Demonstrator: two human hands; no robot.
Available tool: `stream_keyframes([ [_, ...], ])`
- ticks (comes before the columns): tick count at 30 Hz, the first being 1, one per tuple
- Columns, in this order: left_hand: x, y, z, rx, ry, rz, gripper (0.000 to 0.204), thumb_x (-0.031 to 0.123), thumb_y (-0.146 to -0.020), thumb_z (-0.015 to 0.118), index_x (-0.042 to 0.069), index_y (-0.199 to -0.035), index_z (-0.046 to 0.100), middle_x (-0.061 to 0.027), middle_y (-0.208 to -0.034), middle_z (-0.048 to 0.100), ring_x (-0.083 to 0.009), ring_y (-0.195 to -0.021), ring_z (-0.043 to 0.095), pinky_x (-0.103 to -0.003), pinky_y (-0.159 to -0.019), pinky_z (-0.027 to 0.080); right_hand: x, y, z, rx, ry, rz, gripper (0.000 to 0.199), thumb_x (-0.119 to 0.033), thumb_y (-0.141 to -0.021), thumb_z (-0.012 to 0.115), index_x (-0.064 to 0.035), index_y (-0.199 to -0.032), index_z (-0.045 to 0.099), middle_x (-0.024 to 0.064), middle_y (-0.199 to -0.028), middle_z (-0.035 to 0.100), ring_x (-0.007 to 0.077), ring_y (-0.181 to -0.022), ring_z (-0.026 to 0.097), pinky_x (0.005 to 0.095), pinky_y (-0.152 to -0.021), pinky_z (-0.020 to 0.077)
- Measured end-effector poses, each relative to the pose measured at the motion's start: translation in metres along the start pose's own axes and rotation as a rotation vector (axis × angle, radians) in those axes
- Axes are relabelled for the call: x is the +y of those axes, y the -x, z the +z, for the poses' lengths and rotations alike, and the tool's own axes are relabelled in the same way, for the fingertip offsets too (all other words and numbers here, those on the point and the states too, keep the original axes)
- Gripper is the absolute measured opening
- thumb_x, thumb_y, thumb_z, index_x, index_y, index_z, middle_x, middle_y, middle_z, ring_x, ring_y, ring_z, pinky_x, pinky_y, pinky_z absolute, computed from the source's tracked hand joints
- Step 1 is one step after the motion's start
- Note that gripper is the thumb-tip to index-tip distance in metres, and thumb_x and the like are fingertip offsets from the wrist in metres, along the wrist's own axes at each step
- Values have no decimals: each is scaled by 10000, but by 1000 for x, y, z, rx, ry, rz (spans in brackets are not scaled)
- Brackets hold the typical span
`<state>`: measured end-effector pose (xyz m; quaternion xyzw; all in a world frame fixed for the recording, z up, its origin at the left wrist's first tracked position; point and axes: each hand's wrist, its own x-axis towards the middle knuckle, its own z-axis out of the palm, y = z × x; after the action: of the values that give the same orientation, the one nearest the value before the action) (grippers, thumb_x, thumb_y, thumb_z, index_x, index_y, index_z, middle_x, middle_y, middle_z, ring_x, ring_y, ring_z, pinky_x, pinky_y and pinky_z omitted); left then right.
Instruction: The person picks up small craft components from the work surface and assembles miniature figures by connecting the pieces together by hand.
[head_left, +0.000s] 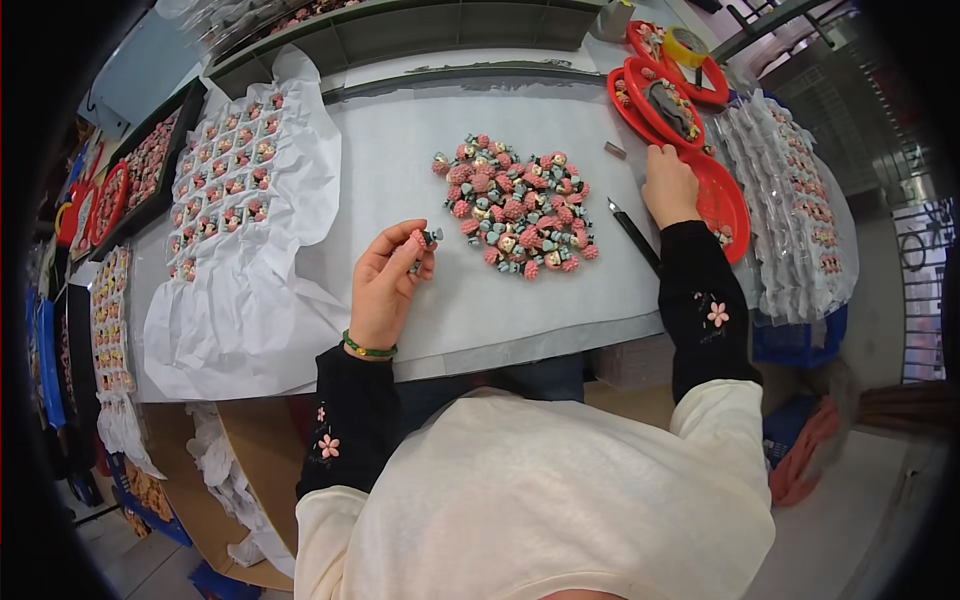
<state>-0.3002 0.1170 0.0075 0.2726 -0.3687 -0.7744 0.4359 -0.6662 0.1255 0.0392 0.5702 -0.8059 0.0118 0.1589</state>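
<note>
My left hand point(384, 280) is closed in a pinch around a small pink and grey-blue figurine point(428, 238), raised over the white-covered table. Beside it, toward the middle, lies a loose heap of similar figurines point(515, 205) with knobbly pink parts. My right hand point(670, 185) is at the near red dish point(733, 196), by the rim of the red dish above point(627, 68). Its fingers are curled together, their tips partly hidden, and whatever they hold cannot be made out. A dark pen-shaped craft knife point(632, 236) lies just left of my right forearm.
White paper point(228, 330) with rows of figurines covers the left side. Stacked clear trays point(790, 200) stand at the right. Yellow tape point(685, 46) rests on a far red dish. A grey trough point(430, 40) borders the back; a small grey block point(615, 150) lies near my right hand.
</note>
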Motion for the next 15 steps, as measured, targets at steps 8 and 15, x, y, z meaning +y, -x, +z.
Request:
stream_keyframes([
  [8,0,0,3,35,13,5,263,113,-874,516,-17,-1102,514,-68,-921,568,-109,-760,513,-248,-677,412,-5,3,8,-132,161,-191,214,0,-711,547,-31,-895,443,150,-893,500,329,-746,607,437,-590,505],
  [15,0,1,1,60,31,-4,276,113,-868,522,-28,-1105,508,-66,-909,575,-105,-781,520,-241,-676,415,4,32,-9,200,6,-142,170,-6,-699,554,-62,-858,544,78,-895,518,276,-908,512,386,-730,410],
])
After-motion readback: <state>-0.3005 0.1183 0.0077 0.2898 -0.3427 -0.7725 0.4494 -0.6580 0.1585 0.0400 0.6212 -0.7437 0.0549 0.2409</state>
